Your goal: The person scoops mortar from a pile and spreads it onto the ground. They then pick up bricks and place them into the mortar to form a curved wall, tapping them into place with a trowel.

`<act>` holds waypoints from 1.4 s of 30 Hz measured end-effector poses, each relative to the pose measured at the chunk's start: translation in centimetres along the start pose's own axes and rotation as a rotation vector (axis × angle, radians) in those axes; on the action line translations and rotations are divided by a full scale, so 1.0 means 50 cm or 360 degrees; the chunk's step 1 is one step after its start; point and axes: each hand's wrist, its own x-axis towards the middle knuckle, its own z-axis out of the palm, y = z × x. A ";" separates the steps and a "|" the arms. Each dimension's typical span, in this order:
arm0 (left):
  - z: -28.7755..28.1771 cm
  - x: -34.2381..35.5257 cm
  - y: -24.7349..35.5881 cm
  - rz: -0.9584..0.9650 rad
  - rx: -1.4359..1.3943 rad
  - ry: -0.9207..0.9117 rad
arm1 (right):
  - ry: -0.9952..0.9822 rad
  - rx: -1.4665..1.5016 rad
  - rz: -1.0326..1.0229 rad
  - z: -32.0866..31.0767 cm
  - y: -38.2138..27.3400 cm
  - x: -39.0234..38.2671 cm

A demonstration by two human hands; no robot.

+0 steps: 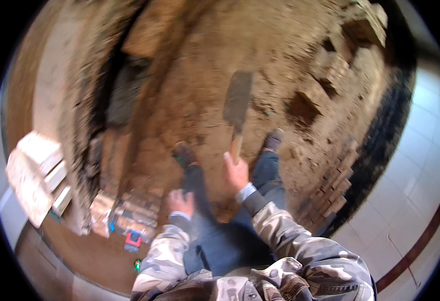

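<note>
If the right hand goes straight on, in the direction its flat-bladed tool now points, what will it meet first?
The way looks free ahead of the right hand and its flat-bladed tool, over brown earth; depth is unclear, so the tool might meet that ground first.

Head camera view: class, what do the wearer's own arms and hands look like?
The left hand and right hand are ungloved. The camouflage sleeves are blotched grey, brownish and whitish, with plain dark cuffs; pale bluish inner cuffs show beyond them.
</note>
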 end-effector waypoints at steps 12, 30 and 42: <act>0.237 0.544 0.805 0.1015 0.0568 -0.0169 | 0.0450 0.1328 0.0609 -0.570 0.039 0.145; 0.390 0.464 1.278 0.1529 0.0942 -0.0270 | 0.0632 0.1881 0.0293 -0.677 0.032 0.185; -0.008 0.258 0.688 0.0192 0.0087 -0.0481 | -0.0377 0.0662 0.0453 -0.553 -0.063 0.131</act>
